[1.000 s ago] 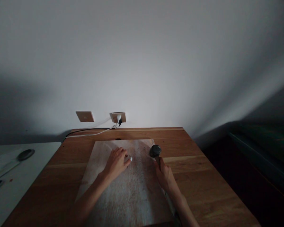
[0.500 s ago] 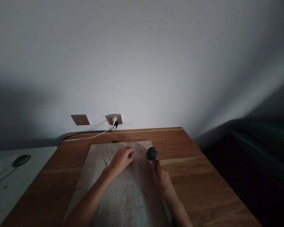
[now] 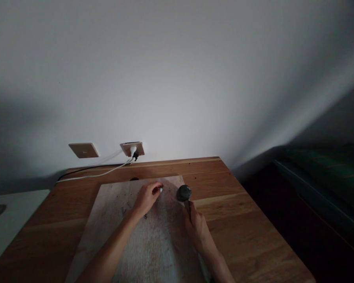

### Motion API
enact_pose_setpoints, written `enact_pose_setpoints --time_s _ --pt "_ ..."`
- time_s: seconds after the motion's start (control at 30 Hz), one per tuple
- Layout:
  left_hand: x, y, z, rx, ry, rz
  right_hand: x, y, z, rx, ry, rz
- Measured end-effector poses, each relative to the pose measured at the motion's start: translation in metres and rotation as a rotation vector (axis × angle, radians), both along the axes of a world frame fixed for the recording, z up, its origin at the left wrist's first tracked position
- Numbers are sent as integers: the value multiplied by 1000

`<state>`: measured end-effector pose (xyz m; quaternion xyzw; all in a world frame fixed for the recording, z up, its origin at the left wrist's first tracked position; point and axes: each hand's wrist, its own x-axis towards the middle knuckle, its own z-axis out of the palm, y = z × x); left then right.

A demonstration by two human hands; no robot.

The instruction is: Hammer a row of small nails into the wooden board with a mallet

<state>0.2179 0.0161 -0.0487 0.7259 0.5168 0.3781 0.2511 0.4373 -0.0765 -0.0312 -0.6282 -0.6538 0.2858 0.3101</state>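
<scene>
Matt pale board (image 3: 112,220) on smooth wooden table (image 3: 253,236); dull metal hammer head (image 3: 184,193).

Dim, grainy view: soft light pools on the wall (image 3: 177,78), corners fall dark, edges stretch.

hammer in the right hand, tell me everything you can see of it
The hammer has a dark, rounded head on a brownish handle that looks wooden. The right hand is closed around the handle a little below the head. The head points away from the person, over the far right edge of the pale board; whether it touches the board cannot be told.
</scene>
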Motion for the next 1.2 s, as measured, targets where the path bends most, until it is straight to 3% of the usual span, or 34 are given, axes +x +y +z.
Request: enact_pose_setpoints --time_s 0.13,0.4,0.6,0.9,1.2 --pt "0 -3 3 -8 33 2 0 -2 2 -14 12 10" --pt "0 -4 0 37 53 -28 5 0 -12 38 -21 -20" --pt "1 -4 0 36 70 -40 1 -2 -6 46 -30 -23" --pt "2 -2 3 8 89 -27 2 0 -10 19 -86 -69" --pt "1 -3 1 -16 59 -29 2 2 -2 -78 -53 -115"
